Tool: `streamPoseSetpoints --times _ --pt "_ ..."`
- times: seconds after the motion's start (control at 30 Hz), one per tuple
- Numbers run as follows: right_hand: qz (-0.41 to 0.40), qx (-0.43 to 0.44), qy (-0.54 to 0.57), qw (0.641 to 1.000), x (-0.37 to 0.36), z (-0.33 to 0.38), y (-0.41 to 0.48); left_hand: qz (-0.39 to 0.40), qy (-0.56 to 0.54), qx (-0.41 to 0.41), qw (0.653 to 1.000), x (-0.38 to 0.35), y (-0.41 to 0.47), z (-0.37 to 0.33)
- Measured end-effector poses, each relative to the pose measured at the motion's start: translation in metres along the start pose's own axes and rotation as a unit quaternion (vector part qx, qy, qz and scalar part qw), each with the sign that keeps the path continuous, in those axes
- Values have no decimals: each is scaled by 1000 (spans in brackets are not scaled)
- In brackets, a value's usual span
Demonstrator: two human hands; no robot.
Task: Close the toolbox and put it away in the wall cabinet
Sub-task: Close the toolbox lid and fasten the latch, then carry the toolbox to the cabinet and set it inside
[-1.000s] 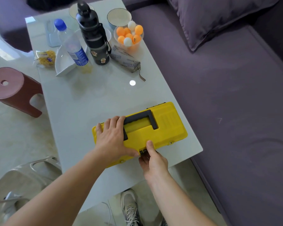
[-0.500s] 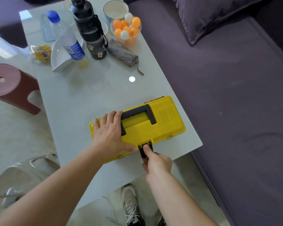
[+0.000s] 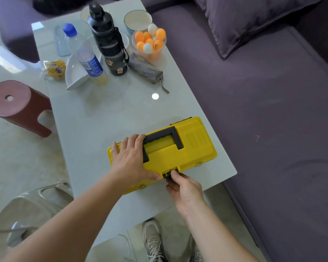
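We are at the fastening step: the yellow toolbox lies with its lid down at the near right corner of the pale table, its long side angled across that corner and its front edge close to the table's near edge, and what remains is to secure the small black latch at the middle of that front edge. Our left hand lies flat and spread on the left part of the lid, fingers pointing away from us and reaching the end of the black handle, thumb stretched along the front edge toward the latch; we judge it is pressing the lid shut. Our right hand comes in from below, wrist low and fingers curled, with the thumb tip on the latch and the fingers tucked beneath it, so it seems to be pinching or pushing the catch. We cannot tell whether the latch is fully snapped. Next, we judge, the catch needs a firm press until it seats, then a grip on the handle to lift the box. The wall cabinet is not in view, so carrying will mean turning away from the table and the purple sofa.
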State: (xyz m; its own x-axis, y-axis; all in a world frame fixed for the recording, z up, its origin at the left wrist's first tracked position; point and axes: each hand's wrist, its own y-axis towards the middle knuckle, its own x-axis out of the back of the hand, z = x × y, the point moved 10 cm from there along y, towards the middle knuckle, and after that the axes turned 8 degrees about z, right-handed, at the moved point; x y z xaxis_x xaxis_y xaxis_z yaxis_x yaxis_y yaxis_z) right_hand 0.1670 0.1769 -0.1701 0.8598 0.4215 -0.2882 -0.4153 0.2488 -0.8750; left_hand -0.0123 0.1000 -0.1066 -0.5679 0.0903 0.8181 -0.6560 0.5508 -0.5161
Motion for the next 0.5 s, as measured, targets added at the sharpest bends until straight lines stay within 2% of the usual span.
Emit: streamPoseSetpoints --times 0.1,0.13,0.2,0.23,0.27,0.33,0.37,0.43,0.5 --pt "-58 35 -123 990 33 32 -2 4 -40 -1 999 -1 -5 16" --pt "-84 61 -157 982 44 52 -3 -6 -64 27 998 0 -9 30" --pt "-127 127 -236 955 59 103 -3 -39 -149 143 978 2 -25 76" --pt "-130 157 -276 939 58 126 -1 -37 -225 209 951 -2 -36 98" --pt "-121 177 -313 925 54 144 4 -18 -328 257 909 -13 -46 113" --pt "-76 180 -373 907 38 162 18 38 -521 276 807 -38 -53 110" --pt "-46 165 -395 903 27 163 24 55 -572 270 773 -44 -51 105" --pt "-2 147 -410 900 11 161 33 59 -601 277 747 -45 -46 102" --pt "-1 151 -396 906 5 163 37 65 -614 288 732 -43 -42 101"
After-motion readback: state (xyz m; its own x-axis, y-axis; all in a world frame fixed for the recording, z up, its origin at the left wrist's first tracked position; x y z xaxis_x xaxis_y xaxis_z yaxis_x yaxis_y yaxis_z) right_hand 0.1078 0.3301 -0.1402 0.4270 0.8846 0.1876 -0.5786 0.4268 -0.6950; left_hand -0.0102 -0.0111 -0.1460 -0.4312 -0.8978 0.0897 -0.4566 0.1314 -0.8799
